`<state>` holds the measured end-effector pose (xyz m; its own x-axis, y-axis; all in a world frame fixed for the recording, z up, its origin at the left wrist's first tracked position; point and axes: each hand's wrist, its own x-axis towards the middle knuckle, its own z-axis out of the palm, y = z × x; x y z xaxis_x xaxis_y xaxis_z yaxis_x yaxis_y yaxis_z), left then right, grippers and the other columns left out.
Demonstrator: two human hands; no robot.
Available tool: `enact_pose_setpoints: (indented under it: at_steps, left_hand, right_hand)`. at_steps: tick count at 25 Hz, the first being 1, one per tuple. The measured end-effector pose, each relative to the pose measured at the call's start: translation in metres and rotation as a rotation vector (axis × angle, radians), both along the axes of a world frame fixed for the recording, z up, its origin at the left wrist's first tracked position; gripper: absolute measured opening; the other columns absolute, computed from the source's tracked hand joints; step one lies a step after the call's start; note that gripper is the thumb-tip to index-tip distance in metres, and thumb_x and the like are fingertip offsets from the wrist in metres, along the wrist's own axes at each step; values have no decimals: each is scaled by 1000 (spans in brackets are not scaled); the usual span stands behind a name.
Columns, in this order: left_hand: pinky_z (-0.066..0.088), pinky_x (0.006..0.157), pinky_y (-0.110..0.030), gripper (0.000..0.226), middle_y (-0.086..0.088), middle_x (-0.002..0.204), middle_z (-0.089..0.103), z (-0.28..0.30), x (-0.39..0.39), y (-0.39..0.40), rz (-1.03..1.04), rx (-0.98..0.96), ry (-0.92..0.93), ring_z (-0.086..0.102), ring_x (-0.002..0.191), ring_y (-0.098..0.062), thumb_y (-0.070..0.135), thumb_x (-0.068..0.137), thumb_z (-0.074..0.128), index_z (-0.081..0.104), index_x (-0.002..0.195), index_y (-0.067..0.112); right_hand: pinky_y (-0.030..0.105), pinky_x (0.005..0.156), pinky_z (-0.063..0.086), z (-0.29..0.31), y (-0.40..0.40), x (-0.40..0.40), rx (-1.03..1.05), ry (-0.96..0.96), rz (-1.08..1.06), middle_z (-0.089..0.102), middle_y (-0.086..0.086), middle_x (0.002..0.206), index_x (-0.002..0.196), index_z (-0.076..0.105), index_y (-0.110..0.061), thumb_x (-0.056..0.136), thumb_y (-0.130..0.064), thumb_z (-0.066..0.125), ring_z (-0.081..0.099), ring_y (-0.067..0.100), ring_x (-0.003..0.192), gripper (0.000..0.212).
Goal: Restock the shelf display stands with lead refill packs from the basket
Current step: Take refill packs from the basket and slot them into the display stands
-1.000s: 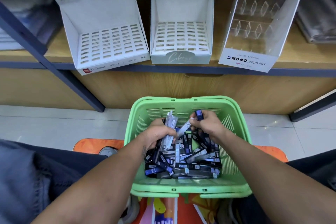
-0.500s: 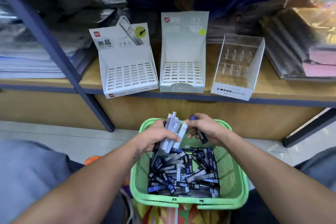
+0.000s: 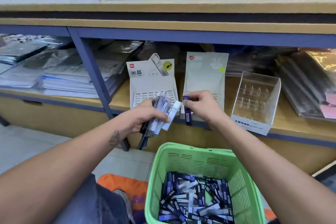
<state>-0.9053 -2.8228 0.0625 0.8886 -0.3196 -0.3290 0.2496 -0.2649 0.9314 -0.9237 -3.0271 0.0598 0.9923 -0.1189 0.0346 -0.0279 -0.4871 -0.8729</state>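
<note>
1. Fingers of the left hand [image 3: 145, 114] grip a fanned bundle of lead refill packs [image 3: 163, 112] before the white slotted stand [image 3: 152, 85].
2. Right hand [image 3: 201, 107] pinches one dark pack [image 3: 187, 112] near the shelf's front edge.
3. Green basket [image 3: 241, 178] below holds more packs.

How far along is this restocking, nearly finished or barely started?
Barely started, it seems. Done: nothing visibly stocked; the clear stand has bare dividers, and the slots visible on the two white stands hold nothing. In hand: the left hand grips a bunch of packs, and the right hand pinches one dark blue pack. Left: the green basket holds many more.
</note>
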Motion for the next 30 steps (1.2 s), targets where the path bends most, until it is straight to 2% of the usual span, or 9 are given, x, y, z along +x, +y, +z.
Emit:
enact_pose_setpoints:
  at_steps: [2,4,7,9,12,16,19,23,30]
  left_hand:
    - [61,78,-47,44,-18,100,76,12,15,13,80,7,-18,74,91,-34,-13,69,78,69,108,2]
    - [61,78,-51,44,-20,99,76,21,30,28,201,15,-12,74,90,-37,-12,66,80,70,107,0]
    - [60,67,-58,46,-22,91,75,26,54,55,352,7,-3,74,80,-38,-14,63,80,68,106,-2]
    - [60,61,-54,43,-22,87,74,27,68,70,403,12,-5,74,74,-37,-14,63,79,68,103,-4]
    - [60,61,-56,42,-25,87,73,29,82,83,424,52,-17,73,74,-39,-12,60,81,68,100,-5]
    - [59,56,-49,47,-26,90,73,22,91,93,430,88,10,71,71,-37,-10,57,82,68,102,-6]
    - [59,55,-49,45,-25,91,72,18,90,92,415,122,21,71,72,-37,-10,58,82,66,100,-4]
    - [54,43,-33,38,-20,83,70,18,98,93,402,162,5,68,64,-31,-13,64,79,64,97,0]
    - [60,58,-42,39,-22,90,72,19,112,97,389,182,23,72,76,-36,-11,63,82,65,96,0]
  right_hand:
    - [35,65,59,10,15,17,-21,-96,-15,69,3,77,91,68,-21,88,-10,64,67,21,66,13]
    - [31,60,60,14,31,37,2,-139,-19,69,9,81,101,67,-19,86,-3,61,68,21,58,22]
    - [34,70,64,9,55,71,15,-106,-16,74,14,80,88,73,-7,86,0,65,73,19,59,11]
    - [39,79,63,0,69,93,26,-70,-9,75,12,77,78,74,-6,84,2,68,75,19,65,11]
    - [41,84,62,-11,87,113,58,-52,8,73,11,91,86,70,-11,87,4,68,77,21,73,16]
    - [23,63,59,-14,103,122,-16,-131,32,71,11,95,103,64,-10,95,1,62,73,13,63,13]
    - [29,71,63,-14,102,126,-1,-141,35,71,13,95,102,67,-7,93,1,66,74,20,71,12]
    - [28,73,63,-14,93,128,87,-75,56,69,15,104,100,67,-11,92,2,68,76,23,79,15]
    - [21,79,59,-20,118,144,-91,-342,62,71,-1,95,100,70,-15,91,-4,71,70,12,88,14]
